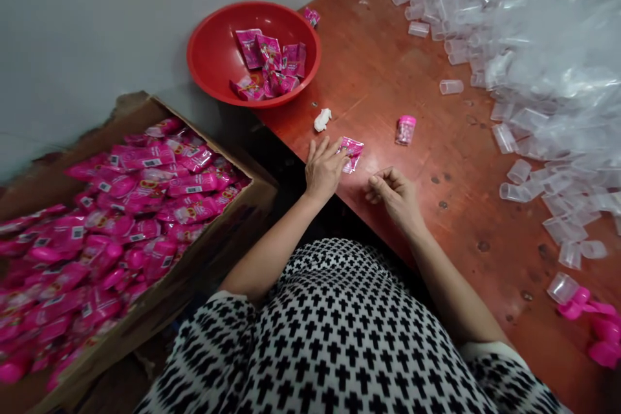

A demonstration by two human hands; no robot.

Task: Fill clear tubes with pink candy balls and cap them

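Note:
My left hand (324, 168) lies palm down near the table's edge, fingers stretched out, with its fingertips over the left side of a pink printed sachet (353, 154). To the right of the sachet, my right hand (392, 193) is closed with thumb and fingers pressed together; whether something small is between them I cannot make out. Beyond both hands stands a small clear cup with a pink lid (405, 130), pinkish contents showing inside. A crumpled white lump (322, 119) sits just past my left fingertips.
A red bowl (208, 65) holding several pink sachets stands at the table's far left corner. Clear plastic cups (543, 65) are heaped along the right, with pink plastic parts (604, 330) nearer me. Left of the table is a cardboard box (228, 213) full of pink packets.

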